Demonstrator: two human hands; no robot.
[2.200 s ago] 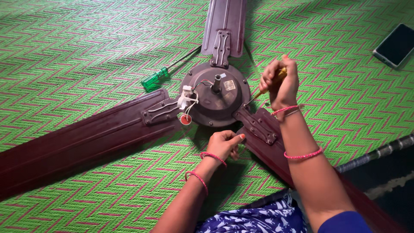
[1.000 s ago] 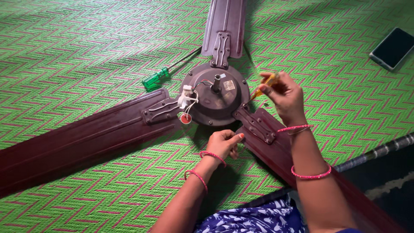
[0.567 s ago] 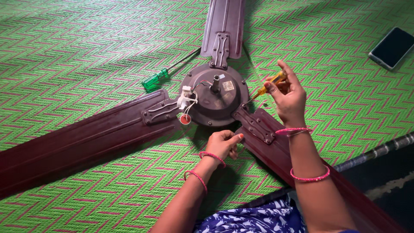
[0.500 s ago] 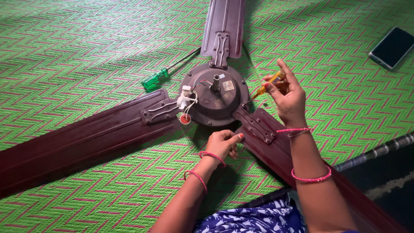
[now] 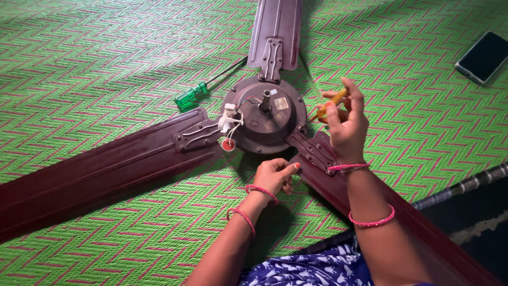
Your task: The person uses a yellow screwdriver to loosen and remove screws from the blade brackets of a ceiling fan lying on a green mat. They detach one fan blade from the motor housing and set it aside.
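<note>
A dark brown ceiling fan lies on a green woven mat, its round motor housing [image 5: 264,114] in the middle with white wires and a red part at its left. My right hand [image 5: 344,124] grips a yellow-handled screwdriver [image 5: 329,104] whose tip points at the housing's right edge, by the blade bracket [image 5: 313,151]. My left hand [image 5: 275,176] is closed in a loose fist and rests against the near edge of the right blade, just below the housing.
A green-handled screwdriver [image 5: 191,96] lies on the mat left of the housing. A dark phone [image 5: 484,56] lies at the far right. Three blades [image 5: 100,172] spread left, up and lower right. A dark pipe [image 5: 465,186] crosses the right edge.
My right hand has shifted its grip and turned the yellow screwdriver at the housing's right edge, moving slightly left. My left hand and the fan have stayed put.
</note>
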